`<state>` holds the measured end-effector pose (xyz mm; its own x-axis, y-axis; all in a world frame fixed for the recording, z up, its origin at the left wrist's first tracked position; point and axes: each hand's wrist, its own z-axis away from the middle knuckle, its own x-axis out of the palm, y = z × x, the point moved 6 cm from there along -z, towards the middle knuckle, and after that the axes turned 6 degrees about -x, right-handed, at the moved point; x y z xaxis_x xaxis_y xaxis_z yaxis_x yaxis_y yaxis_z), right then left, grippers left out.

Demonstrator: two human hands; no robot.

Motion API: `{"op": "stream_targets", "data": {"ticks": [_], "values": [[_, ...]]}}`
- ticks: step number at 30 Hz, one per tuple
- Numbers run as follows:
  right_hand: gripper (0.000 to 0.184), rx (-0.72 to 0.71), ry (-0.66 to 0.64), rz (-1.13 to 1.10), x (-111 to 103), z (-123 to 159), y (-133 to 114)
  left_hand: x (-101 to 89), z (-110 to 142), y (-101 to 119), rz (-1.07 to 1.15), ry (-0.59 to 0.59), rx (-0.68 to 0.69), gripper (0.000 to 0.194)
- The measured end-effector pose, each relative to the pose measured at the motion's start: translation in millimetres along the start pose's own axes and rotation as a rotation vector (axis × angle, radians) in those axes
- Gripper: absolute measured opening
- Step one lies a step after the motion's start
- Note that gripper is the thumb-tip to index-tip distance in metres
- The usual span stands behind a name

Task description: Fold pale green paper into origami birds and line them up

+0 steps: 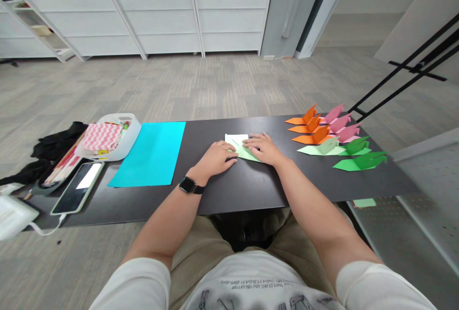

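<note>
A small sheet of folding paper [244,149], pale green with a white part at its far side, lies on the dark table in front of me. A diagonal fold runs across it. On its left side rests my left hand [217,158], palm down with fingers stretched out, a black watch on that wrist. My right hand [266,149] lies flat on the paper's right side, fingers spread. Both hands press the paper from above, and neither grips it. Parts of the paper are hidden under the fingers.
To the right stand several folded paper birds: orange [311,128], pink [340,123], pale green [324,147] and green [360,161]. Turquoise sheets [150,155] lie left. Beyond are a white basket [129,140], a charging phone [79,188] and black cloth [59,143]. The dark table [247,186] is narrow.
</note>
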<state>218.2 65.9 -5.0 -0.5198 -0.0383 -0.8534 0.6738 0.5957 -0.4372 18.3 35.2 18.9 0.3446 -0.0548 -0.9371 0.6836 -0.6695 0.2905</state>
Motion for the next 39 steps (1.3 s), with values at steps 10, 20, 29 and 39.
{"op": "stream_targets", "data": {"ticks": [10, 20, 29, 39], "values": [[0.032, 0.053, 0.216, 0.015, -39.8, 15.0, -23.7, 4.9, -4.8, 25.1, -0.126, 0.043, -0.075, 0.034], [0.034, 0.121, -0.157, 0.218, -8.5, 12.7, -32.6, 6.5, -4.4, 29.5, -0.145, -0.016, -0.162, 0.035], [0.034, 0.329, -0.132, 0.265, -28.2, 25.0, -5.6, 7.3, -5.1, 28.0, -0.125, -0.042, -0.231, 0.035], [0.034, 0.139, -0.158, 0.14, -28.6, 24.3, -5.5, 9.5, -5.1, 26.5, -0.108, -0.022, -0.213, 0.035]]}}
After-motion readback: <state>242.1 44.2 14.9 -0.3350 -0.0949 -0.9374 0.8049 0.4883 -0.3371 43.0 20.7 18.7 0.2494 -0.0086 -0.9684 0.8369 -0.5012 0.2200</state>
